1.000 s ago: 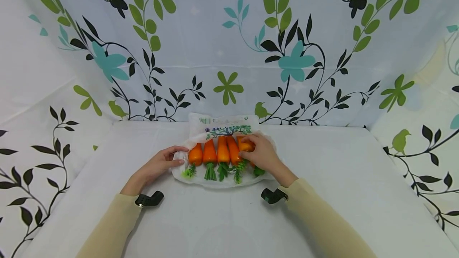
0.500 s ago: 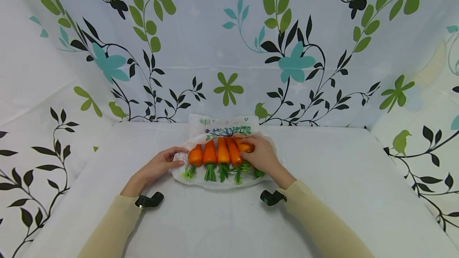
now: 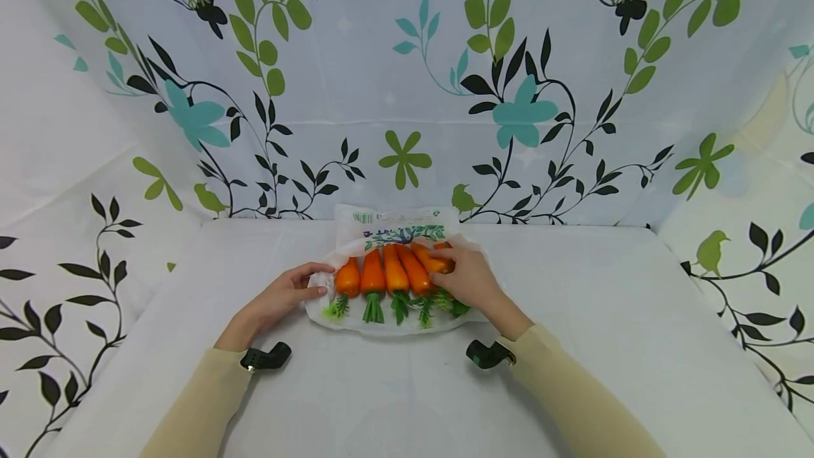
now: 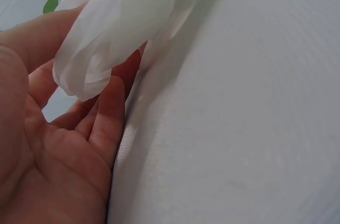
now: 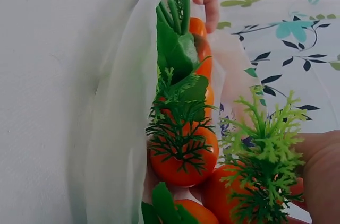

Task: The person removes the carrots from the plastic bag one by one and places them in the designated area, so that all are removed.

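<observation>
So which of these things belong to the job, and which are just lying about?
Part of the job:
carrots with green tops
printed white plastic bag
left hand, at the bag's edge
right hand, gripping one carrot

Just there:
white table
leaf-and-bird print cloth
black wrist cameras

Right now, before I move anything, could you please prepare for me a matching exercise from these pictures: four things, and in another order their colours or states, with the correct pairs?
Things
1. left hand
2. right hand
3. sleeves
4. backdrop cloth

Colours and states
A. holding a carrot
B. patterned in green, black and turquoise
C. holding the edge of the bag
D. beige

Pairs: 1-C, 2-A, 3-D, 4-B
</observation>
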Demonstrator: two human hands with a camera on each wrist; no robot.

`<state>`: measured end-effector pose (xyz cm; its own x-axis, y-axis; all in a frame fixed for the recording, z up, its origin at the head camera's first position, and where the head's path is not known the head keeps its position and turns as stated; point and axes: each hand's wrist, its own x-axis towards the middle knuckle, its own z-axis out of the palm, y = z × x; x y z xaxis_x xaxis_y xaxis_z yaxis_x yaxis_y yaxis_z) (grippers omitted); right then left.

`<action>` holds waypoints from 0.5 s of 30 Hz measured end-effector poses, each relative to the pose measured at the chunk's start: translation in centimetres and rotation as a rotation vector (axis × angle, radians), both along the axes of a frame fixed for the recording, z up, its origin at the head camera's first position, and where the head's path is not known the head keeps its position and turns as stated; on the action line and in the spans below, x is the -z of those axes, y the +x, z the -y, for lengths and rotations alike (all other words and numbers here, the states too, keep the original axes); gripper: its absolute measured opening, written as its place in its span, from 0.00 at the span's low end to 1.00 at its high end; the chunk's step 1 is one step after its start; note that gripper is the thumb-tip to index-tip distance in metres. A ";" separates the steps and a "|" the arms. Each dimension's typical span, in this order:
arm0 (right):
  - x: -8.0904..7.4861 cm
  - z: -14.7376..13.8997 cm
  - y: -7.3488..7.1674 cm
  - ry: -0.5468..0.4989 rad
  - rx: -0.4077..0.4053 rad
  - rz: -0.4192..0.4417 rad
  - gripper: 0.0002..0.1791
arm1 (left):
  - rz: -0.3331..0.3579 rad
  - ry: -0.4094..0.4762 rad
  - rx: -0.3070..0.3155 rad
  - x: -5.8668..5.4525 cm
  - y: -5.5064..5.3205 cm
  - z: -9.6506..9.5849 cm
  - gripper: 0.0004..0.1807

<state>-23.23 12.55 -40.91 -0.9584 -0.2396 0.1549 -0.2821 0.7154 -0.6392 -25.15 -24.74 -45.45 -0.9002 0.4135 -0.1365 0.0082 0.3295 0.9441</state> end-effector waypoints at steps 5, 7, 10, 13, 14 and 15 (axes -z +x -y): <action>-0.3 -0.4 0.6 -0.007 -0.006 -0.016 0.21 | -0.012 -0.017 0.005 -0.1 0.0 0.0 0.26; -0.4 -0.6 0.9 -0.021 -0.005 -0.012 0.20 | -0.016 -0.026 0.007 -0.1 0.0 0.0 0.26; -0.6 -0.9 1.2 -0.052 -0.007 -0.003 0.20 | -0.006 -0.029 -0.004 -0.1 -0.1 0.0 0.26; -0.7 -1.2 1.6 -0.071 -0.009 0.004 0.20 | -0.005 -0.024 -0.003 0.0 -0.1 0.1 0.26; -0.7 -1.3 1.7 -0.073 -0.011 0.004 0.21 | -0.003 -0.016 -0.004 0.0 0.0 0.0 0.26; -0.7 -1.4 1.8 -0.076 -0.011 0.004 0.21 | -0.006 -0.010 0.001 0.0 0.0 0.0 0.26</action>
